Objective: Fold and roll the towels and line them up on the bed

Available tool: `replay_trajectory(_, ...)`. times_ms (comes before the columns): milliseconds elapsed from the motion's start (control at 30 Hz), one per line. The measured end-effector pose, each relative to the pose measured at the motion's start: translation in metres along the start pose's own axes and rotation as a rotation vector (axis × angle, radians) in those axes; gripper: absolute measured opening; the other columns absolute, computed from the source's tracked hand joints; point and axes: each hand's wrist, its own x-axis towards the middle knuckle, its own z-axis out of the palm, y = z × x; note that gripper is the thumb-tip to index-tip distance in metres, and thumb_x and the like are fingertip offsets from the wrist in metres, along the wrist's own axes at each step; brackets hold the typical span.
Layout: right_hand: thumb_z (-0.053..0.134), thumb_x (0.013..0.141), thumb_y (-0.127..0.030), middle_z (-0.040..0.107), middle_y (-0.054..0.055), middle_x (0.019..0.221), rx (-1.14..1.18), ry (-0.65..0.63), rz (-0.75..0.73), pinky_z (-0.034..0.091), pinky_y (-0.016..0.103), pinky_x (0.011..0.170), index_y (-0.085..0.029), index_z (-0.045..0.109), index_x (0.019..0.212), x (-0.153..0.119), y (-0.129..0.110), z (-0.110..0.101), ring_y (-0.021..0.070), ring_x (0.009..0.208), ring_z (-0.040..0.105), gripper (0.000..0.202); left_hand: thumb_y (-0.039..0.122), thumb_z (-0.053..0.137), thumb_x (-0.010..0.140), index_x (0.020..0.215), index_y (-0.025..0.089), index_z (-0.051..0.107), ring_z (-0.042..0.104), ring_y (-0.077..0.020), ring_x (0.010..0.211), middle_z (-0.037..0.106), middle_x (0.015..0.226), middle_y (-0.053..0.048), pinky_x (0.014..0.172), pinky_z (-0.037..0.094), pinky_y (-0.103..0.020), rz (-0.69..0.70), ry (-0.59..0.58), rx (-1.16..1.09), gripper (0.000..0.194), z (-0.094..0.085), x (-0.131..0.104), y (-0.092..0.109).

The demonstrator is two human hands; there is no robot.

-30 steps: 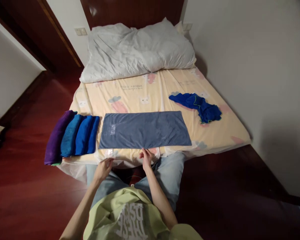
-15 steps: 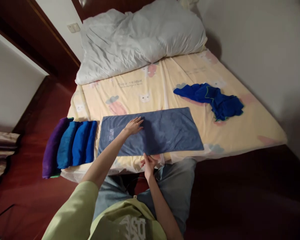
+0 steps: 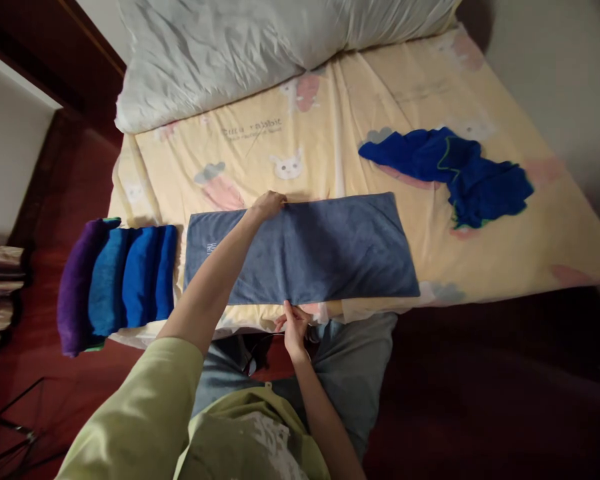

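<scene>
A grey-blue towel [image 3: 330, 247] lies spread flat across the bed, with white lettering near its left end, part of it covered by my left forearm. My left hand [image 3: 270, 204] reaches over to the middle of the far edge, its fingers bent down and closed there. Directly opposite, my right hand [image 3: 296, 327] pinches the near edge between thumb and fingers. A faint crease runs across the cloth between the two hands.
Left of the towel sits a row of rolled or folded cloths, purple [image 3: 80, 287] and several blue [image 3: 139, 277]. A crumpled blue cloth [image 3: 445, 167] with green edging lies at right. Behind is a large pale pillow or quilt [image 3: 230, 60]. A thin black stand [image 3: 25, 433] is at lower left.
My left hand has moved from the towel's middle out to its far edge and its fingers have closed. My right hand stays at the near edge. The view has tipped downward.
</scene>
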Motion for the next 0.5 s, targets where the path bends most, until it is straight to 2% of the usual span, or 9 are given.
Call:
replay_trajectory(100, 0.067, 0.089, -0.065, 0.063, 0.001, 0.048, -0.011, 0.033, -0.034, 0.047, 0.026, 0.05, -0.019, 0.056, 0.055, -0.004, -0.004, 0.004, 0.0119, 0.034, 0.051, 0.058, 0.018, 0.058, 0.094, 0.13, 0.016, 0.072, 0.067, -0.0237, 0.118, 0.071, 0.127, -0.014, 0.107, 0.049, -0.031, -0.011, 0.064, -0.048, 0.039, -0.001, 0.01, 0.002)
replay_trajectory(167, 0.067, 0.088, -0.065, 0.069, 0.004, 0.057, -0.04, 0.074, -0.052, 0.047, 0.027, 0.049, -0.018, 0.061, 0.062, -0.009, -0.007, 0.008, 0.0134, 0.038, 0.055, 0.054, 0.017, 0.061, 0.091, 0.125, 0.014, 0.074, 0.067, -0.0251, 0.115, 0.072, 0.123, -0.015, 0.104, 0.05, -0.032, -0.044, 0.08, -0.101, 0.037, 0.002, 0.014, 0.006)
replay_trajectory(267, 0.068, 0.087, -0.067, 0.073, 0.007, 0.068, -0.099, 0.161, -0.084, 0.05, 0.028, 0.05, -0.017, 0.071, 0.076, -0.019, -0.012, 0.013, 0.0157, 0.046, 0.06, 0.051, 0.018, 0.066, 0.086, 0.115, 0.013, 0.077, 0.068, -0.026, 0.11, 0.074, 0.111, -0.013, 0.101, 0.051, -0.033, -0.094, 0.056, -0.183, 0.031, 0.004, 0.017, 0.009)
replay_trajectory(333, 0.068, 0.088, -0.066, 0.073, 0.007, 0.07, -0.131, 0.221, -0.139, 0.052, 0.029, 0.055, -0.016, 0.073, 0.078, -0.024, -0.015, 0.015, 0.0163, 0.051, 0.063, 0.051, 0.021, 0.067, 0.085, 0.106, 0.013, 0.077, 0.068, -0.0255, 0.107, 0.075, 0.104, -0.012, 0.1, 0.05, -0.033, -0.102, 0.031, -0.225, 0.025, 0.001, 0.019, 0.009)
replay_trajectory(400, 0.068, 0.089, -0.064, 0.073, 0.007, 0.071, -0.154, 0.252, -0.182, 0.054, 0.029, 0.059, -0.016, 0.073, 0.077, -0.027, -0.017, 0.016, 0.0167, 0.054, 0.065, 0.05, 0.023, 0.066, 0.085, 0.1, 0.014, 0.077, 0.068, -0.0244, 0.101, 0.074, 0.097, -0.011, 0.098, 0.05, -0.033, -0.092, 0.022, -0.26, 0.021, -0.005, 0.019, 0.006)
replay_trajectory(500, 0.067, 0.09, -0.064, 0.068, 0.003, 0.058, -0.124, 0.266, -0.144, 0.053, 0.03, 0.058, -0.015, 0.072, 0.086, -0.028, -0.019, 0.017, 0.0178, 0.05, 0.063, 0.049, 0.025, 0.067, 0.084, 0.096, 0.015, 0.076, 0.068, -0.0219, 0.091, 0.073, 0.09, -0.009, 0.094, 0.051, -0.033, -0.081, 0.04, -0.326, 0.018, -0.015, 0.017, 0.002)
